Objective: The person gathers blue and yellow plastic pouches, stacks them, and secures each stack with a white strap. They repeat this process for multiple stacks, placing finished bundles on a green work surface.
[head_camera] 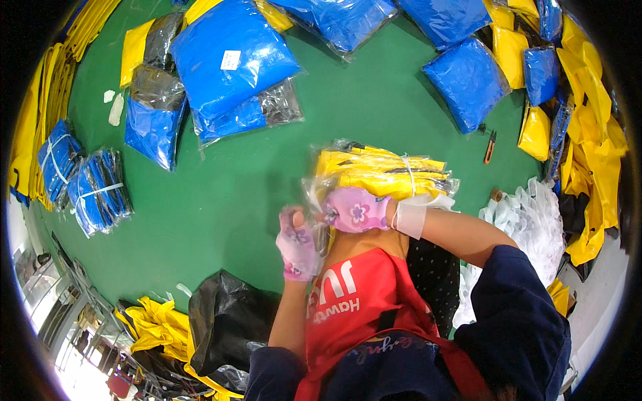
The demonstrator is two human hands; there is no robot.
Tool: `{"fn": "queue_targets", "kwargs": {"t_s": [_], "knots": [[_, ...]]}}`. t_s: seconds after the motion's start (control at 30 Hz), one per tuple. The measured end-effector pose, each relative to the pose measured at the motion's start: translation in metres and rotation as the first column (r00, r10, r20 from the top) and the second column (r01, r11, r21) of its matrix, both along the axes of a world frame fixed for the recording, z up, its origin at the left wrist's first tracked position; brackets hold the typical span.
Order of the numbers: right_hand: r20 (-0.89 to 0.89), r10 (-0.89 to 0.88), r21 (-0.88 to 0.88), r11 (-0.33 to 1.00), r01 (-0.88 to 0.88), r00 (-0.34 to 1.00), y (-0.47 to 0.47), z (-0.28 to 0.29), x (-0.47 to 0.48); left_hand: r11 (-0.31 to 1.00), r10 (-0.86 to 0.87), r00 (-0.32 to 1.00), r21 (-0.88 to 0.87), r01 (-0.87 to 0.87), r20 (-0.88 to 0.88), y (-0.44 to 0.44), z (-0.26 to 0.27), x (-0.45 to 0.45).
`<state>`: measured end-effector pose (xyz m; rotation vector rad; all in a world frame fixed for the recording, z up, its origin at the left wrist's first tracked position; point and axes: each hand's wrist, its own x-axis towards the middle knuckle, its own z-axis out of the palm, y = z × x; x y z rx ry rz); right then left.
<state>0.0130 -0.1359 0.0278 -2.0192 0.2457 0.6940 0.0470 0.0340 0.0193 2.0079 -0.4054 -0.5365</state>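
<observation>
A stack of yellow and black folded goods in clear plastic sleeves lies on the green table before me, with a white strip around its right part. My right hand, in a pink flowered fingerless glove, is closed on a white strip at the stack's near left side. More of the white strip hangs at my right wrist. My left hand, gloved alike, is just left of the stack, its fingers curled; clear plastic shows beside it, and whether it grips anything is hard to tell.
Large blue packages in clear plastic lie at the far side. Tied blue bundles are at the left. An orange cutter lies to the right, near a heap of white strips. Yellow pieces pile at the right edge; black sheeting lies at the near left.
</observation>
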Motion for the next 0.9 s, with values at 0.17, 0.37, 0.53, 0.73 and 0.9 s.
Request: {"fn": "queue_targets", "kwargs": {"t_s": [0.17, 0.37, 0.53, 0.73, 0.9], "knots": [[0.056, 0.061, 0.297, 0.952, -0.075, 0.997, -0.017, 0.000, -0.005, 0.978, -0.174, 0.919, -0.169, 0.121, -0.353, 0.023, -0.026, -0.012], [-0.031, 0.061, 0.163, 0.985, -0.056, 0.998, -0.020, 0.018, -0.002, 0.876, 0.011, 0.683, -0.322, -0.359, -0.731, 0.008, -0.034, -0.016], [0.457, 0.090, -0.213, 0.977, 0.011, 0.885, 0.000, 0.000, -0.006, 0.763, 0.076, 0.699, -0.410, -0.499, -0.711, 0.000, -0.038, -0.037], [0.673, 0.396, -0.332, 0.916, -0.223, 0.625, -0.018, -0.027, -0.004, 0.755, -0.182, 0.300, -0.329, -0.567, -0.936, 0.033, -0.003, -0.030], [0.563, 0.591, -0.471, 0.804, -0.363, 0.577, -0.025, -0.030, -0.008, 0.764, -0.548, 0.797, 0.237, 0.600, -0.253, 0.085, -0.009, 0.026]]}}
